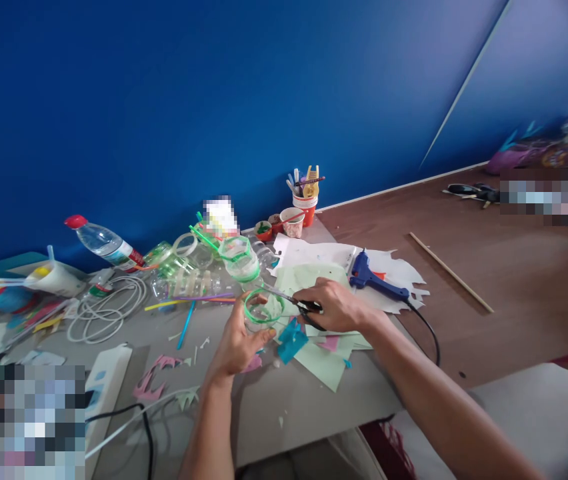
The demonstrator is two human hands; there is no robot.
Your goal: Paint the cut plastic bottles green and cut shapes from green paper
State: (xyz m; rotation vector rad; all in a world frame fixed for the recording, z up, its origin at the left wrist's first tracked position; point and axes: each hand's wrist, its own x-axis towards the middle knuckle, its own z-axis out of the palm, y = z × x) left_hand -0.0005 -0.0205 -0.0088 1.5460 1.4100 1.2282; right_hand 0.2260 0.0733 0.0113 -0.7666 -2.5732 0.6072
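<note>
Centre frame, over worktop (pixel 284 407): left hand (pixel 237 343), grip wrapped round green-rimmed bottle section (pixel 263 312); right hand (pixel 337 307), grip closed on scissors (pixel 289 298), blades at rim. Risk: blades slipping off slick plastic into left fingers.

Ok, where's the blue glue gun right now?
In the head view, the blue glue gun lies right of centre on white paper, just beyond the right hand.

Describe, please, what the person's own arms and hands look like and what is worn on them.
Both arms are bare as far as they show: no sleeves on the left forearm or right forearm. The left hand and right hand are ungloved, with no watch or bracelet at either wrist.
</note>
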